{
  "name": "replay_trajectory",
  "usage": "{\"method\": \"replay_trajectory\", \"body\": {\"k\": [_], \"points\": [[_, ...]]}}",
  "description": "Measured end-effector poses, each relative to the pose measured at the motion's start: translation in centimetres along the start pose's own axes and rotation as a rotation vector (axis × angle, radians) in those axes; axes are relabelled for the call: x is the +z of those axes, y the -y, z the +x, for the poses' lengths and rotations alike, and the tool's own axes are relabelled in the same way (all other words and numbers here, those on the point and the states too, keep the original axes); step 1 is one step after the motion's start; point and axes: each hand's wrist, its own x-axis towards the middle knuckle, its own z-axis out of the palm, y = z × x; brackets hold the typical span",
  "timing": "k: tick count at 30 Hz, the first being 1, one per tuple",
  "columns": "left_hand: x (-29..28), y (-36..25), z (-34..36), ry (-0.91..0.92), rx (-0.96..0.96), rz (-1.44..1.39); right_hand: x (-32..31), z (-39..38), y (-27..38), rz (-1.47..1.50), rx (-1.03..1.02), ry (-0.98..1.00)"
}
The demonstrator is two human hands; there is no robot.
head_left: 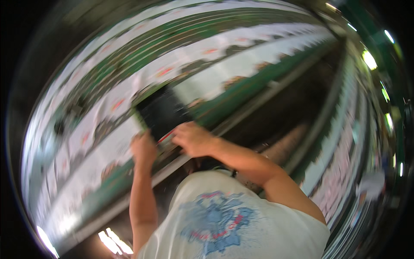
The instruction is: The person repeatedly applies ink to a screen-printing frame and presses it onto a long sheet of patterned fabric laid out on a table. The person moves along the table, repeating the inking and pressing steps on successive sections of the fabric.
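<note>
A dark rectangular screen-printing frame (163,111) with a greenish rim sits over the near table edge, tilted in the view. My left hand (144,149) is closed at its near left corner. On the near right side, my right hand (192,139) has its fingers curled over the edge. Between the hands runs a thin red strip (167,135) along the frame's near side; motion blur hides what it belongs to. White fabric pieces (205,83) with dark and reddish prints lie on the green table on both sides of the frame.
The long green table (241,97) has a pale rail (228,125) along its near edge. Farther rows of white printed cloth (189,49) run parallel. Across a dark aisle (297,103), another table bears pink and white pieces (340,164). Bright lamps (369,59) shine at the right.
</note>
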Motion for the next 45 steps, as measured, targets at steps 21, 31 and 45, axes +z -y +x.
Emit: {"method": "replay_trajectory", "body": {"k": [21,31,45], "points": [[0.5,5.8,8.3,0.335,0.208,0.160,4.0,-42.0,11.4,-0.154,0.712,-0.361],[3.6,4.8,11.9,0.496,-0.084,0.143,4.0,-42.3,11.3,-0.094,0.766,-0.339],[4.1,6.2,1.8,-0.252,0.032,0.205,2.7,-41.1,10.3,-0.057,0.798,-0.245]]}}
